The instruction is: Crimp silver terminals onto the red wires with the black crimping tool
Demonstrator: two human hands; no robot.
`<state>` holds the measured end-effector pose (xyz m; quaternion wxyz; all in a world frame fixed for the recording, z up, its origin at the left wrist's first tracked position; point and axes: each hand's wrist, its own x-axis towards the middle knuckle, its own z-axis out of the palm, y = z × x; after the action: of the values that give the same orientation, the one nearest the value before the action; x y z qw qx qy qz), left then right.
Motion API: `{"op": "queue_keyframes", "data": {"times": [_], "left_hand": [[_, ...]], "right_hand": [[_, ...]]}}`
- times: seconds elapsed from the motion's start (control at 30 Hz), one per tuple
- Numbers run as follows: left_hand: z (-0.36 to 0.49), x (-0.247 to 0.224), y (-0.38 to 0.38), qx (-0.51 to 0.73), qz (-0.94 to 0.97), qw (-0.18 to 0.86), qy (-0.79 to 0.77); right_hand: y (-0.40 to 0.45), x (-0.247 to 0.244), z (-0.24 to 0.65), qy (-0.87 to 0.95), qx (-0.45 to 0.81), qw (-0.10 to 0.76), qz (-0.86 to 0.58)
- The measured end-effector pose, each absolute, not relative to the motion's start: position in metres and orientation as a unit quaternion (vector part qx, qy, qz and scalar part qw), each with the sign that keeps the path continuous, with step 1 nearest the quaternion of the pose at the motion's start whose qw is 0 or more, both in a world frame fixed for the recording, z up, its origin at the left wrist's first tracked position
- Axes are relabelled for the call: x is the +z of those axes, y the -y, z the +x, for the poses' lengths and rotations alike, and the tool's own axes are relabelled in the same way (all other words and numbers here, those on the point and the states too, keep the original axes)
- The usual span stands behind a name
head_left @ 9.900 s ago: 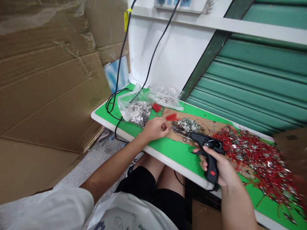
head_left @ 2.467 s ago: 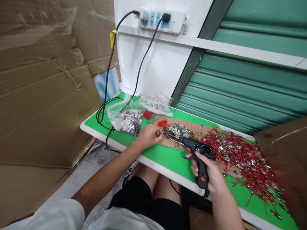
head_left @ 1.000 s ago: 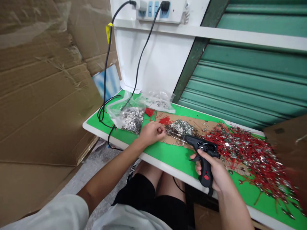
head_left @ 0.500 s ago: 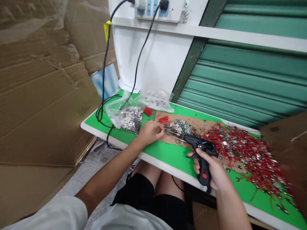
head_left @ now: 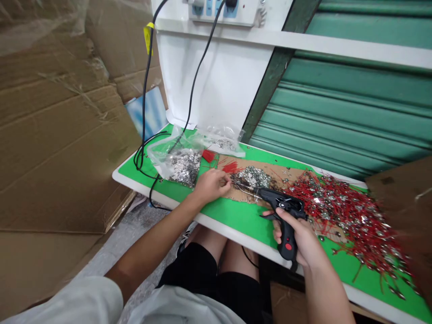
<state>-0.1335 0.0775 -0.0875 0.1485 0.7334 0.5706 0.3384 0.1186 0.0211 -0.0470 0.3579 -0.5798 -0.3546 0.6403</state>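
Observation:
My right hand (head_left: pixel 302 236) is wrapped around the grip of a black soldering gun (head_left: pixel 286 225), which has a trigger lever, a red button and a thin metal nose pointing left. My left hand (head_left: pixel 212 185) is closed in a pinch right by the gun's tip; whatever sits between the fingertips is too small to make out. A pile of small silvery metal pieces (head_left: pixel 254 177) lies on a cardboard strip (head_left: pixel 241 196) just beyond the tip. Near the left fingers lies a bunch of red wires (head_left: pixel 231 167).
A large heap of red wires with shiny metal pieces (head_left: pixel 351 216) covers the right of the green tabletop (head_left: pixel 229 220). Clear bags of metal parts (head_left: pixel 184 166) stand at the left. Black cables (head_left: pixel 145 99) hang from a power strip (head_left: pixel 222 12). Cardboard (head_left: pixel 57 148) borders the left side.
Both hands hold nearly the same place. The soldering gun's nose has shifted very slightly; the view has tilted down a little.

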Motion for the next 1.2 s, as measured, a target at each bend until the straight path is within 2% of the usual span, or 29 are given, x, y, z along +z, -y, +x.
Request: {"op": "queue_keyframes", "data": {"times": [1.2], "left_hand": [[-0.1326,-0.0897,-0.0798,0.336,0.733,0.149,-0.573]], "right_hand": [[-0.0247,-0.0466,0.1201,0.329,0.658,0.354,-0.577]]}}
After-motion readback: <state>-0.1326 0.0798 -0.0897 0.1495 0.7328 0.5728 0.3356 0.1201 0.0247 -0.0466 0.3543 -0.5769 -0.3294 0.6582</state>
